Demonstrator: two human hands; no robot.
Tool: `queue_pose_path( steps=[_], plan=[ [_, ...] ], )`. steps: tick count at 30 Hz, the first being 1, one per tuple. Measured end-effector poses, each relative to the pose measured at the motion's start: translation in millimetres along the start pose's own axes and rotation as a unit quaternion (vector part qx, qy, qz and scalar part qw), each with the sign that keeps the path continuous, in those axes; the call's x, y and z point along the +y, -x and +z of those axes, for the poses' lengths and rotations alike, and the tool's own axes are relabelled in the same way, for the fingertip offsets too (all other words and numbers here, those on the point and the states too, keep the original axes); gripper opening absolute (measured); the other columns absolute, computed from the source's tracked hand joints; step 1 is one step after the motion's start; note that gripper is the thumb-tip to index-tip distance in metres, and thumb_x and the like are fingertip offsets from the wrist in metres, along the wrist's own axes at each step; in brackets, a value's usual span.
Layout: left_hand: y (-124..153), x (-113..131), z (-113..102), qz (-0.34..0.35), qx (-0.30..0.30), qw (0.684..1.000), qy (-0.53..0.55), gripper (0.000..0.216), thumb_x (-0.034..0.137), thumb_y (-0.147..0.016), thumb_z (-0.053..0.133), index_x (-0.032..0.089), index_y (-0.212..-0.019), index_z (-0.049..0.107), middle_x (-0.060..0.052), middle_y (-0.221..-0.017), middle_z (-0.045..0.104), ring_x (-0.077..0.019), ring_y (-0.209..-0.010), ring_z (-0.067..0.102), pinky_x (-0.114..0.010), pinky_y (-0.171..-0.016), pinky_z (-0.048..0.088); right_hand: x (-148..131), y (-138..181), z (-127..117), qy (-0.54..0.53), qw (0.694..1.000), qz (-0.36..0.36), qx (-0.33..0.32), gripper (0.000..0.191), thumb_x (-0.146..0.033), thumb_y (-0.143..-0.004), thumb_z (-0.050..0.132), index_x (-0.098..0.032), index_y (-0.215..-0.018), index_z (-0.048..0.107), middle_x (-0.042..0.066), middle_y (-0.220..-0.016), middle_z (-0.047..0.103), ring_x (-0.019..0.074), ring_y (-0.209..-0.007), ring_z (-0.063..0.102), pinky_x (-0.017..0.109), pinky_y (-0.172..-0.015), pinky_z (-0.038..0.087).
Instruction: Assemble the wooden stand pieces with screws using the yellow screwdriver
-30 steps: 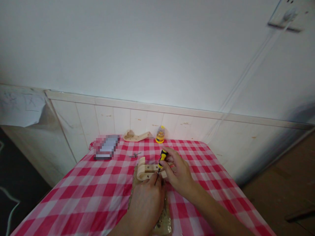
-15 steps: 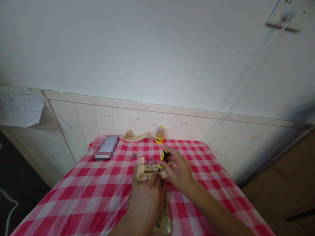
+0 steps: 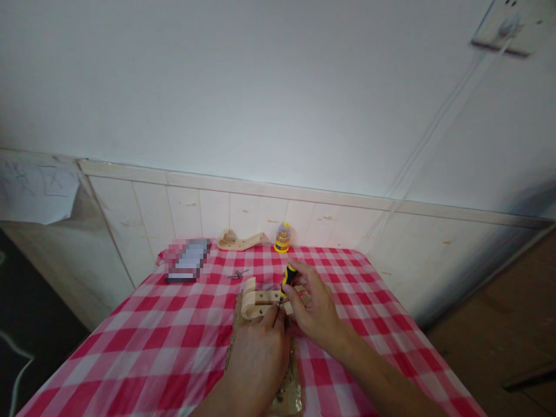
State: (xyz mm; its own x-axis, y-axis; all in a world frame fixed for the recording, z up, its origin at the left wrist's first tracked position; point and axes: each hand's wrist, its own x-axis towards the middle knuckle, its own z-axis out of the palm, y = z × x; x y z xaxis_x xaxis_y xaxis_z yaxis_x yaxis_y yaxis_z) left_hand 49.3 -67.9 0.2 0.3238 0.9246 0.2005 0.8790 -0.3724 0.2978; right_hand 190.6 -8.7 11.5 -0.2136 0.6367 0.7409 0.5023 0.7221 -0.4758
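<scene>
1. Likely a room in a home, though the dim, blurred edges leave that unsure.
2. Checked cloth point(image 3: 174, 341), homely rather than industrial.
3. Scuffed white panelling point(image 3: 243, 211) under a plain wall point(image 3: 260, 104).
4. Plug point(image 3: 509, 27) in a socket point(image 3: 527, 36).
5. Paper point(image 3: 39, 194) with scrawled marks at left.

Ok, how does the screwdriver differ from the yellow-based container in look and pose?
The screwdriver is tilted in the right hand, while the container stands upright on the checked cloth, untouched.
The screwdriver has a slim, black-and-yellow handle; the container is stouter, with a see-through upper part above its yellow base.
Both have yellow on them.
</scene>
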Motion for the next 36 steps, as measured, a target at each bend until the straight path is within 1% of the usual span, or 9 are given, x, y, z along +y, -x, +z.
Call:
queue_pose_path(
  steps=[7,10,14,19,23,26,33,36],
  plan=[
    [-0.5,-1.4,1.0,0.0,0.012,1.0,0.004,0.036,0.019,-0.102,0.044,0.02,-0.123,0.073,-0.013,-0.125,0.073,-0.0309,-0.115,0.07,-0.055,-0.105,0.054,2.5,2.9,3.2,0.006,1.0,0.002,0.017,0.045,-0.017,-0.095,0.063,-0.025,-0.138,0.054,0.012,-0.122,0.074,0.0264,-0.106,0.075,0.045,-0.091,0.065],
    [-1.1,-0.6,0.4,-0.004,0.008,1.0,0.004,0.034,0.02,-0.102,0.045,0.021,-0.12,0.074,-0.012,-0.127,0.073,-0.0314,-0.113,0.071,-0.057,-0.103,0.054,4.1,2.2,3.9,0.008,1.0,-0.005,0.024,0.045,-0.017,-0.094,0.064,-0.026,-0.138,0.055,0.012,-0.122,0.074,0.0256,-0.105,0.076,0.044,-0.092,0.065],
    [-1.0,0.0,0.4,0.0,0.004,1.0,0.009,0.034,0.02,-0.102,0.044,0.022,-0.119,0.074,-0.011,-0.128,0.072,-0.0294,-0.111,0.071,-0.054,-0.103,0.055,5.3,1.0,5.1,0.005,0.999,-0.017,0.028,0.046,-0.017,-0.094,0.066,-0.027,-0.137,0.056,0.01,-0.12,0.074,0.0243,-0.104,0.075,0.041,-0.092,0.065],
    [-0.3,-0.5,-0.2,0.002,0.007,1.0,0.012,0.035,0.019,-0.102,0.044,0.022,-0.121,0.074,-0.011,-0.124,0.074,-0.0298,-0.112,0.071,-0.054,-0.102,0.055,2.2,0.6,3.5,0.006,0.999,-0.022,0.025,0.048,-0.017,-0.093,0.067,-0.027,-0.138,0.056,0.009,-0.119,0.074,0.023,-0.101,0.076,0.038,-0.089,0.065],
    [-0.9,-1.2,0.1,-0.009,0.013,1.0,0.019,0.037,0.016,-0.099,0.045,0.019,-0.125,0.072,-0.012,-0.122,0.074,-0.0293,-0.114,0.071,-0.052,-0.105,0.054,-1.6,2.2,0.5,-0.001,1.0,-0.014,0.009,0.049,-0.016,-0.094,0.062,-0.027,-0.141,0.053,0.011,-0.122,0.073,0.0234,-0.103,0.076,0.038,-0.088,0.066],
    [-1.0,-1.8,1.4,-0.011,0.016,1.0,0.02,0.035,0.017,-0.099,0.046,0.018,-0.122,0.073,-0.013,-0.119,0.075,-0.0299,-0.115,0.07,-0.053,-0.107,0.052,-1.7,3.8,0.3,-0.004,1.0,-0.006,0.006,0.047,-0.017,-0.095,0.06,-0.027,-0.14,0.054,0.011,-0.124,0.074,0.0238,-0.104,0.076,0.038,-0.087,0.066],
    [-0.2,-0.6,0.6,-0.008,0.011,1.0,0.018,0.036,0.022,-0.103,0.042,0.02,-0.122,0.072,-0.012,-0.116,0.075,-0.0315,-0.111,0.071,-0.057,-0.101,0.053,2.6,0.7,2.5,0.011,1.0,-0.011,0.015,0.047,-0.017,-0.094,0.064,-0.025,-0.139,0.056,0.011,-0.125,0.074,0.0239,-0.105,0.076,0.039,-0.089,0.066],
    [0.5,0.3,0.0,-0.015,0.011,1.0,0.015,0.036,0.023,-0.103,0.042,0.02,-0.121,0.073,-0.013,-0.119,0.074,-0.0311,-0.109,0.072,-0.055,-0.099,0.054,4.0,-0.6,2.3,0.009,1.0,-0.006,0.018,0.047,-0.017,-0.093,0.067,-0.025,-0.138,0.057,0.011,-0.123,0.074,0.0245,-0.104,0.076,0.04,-0.091,0.066]
  ],
)
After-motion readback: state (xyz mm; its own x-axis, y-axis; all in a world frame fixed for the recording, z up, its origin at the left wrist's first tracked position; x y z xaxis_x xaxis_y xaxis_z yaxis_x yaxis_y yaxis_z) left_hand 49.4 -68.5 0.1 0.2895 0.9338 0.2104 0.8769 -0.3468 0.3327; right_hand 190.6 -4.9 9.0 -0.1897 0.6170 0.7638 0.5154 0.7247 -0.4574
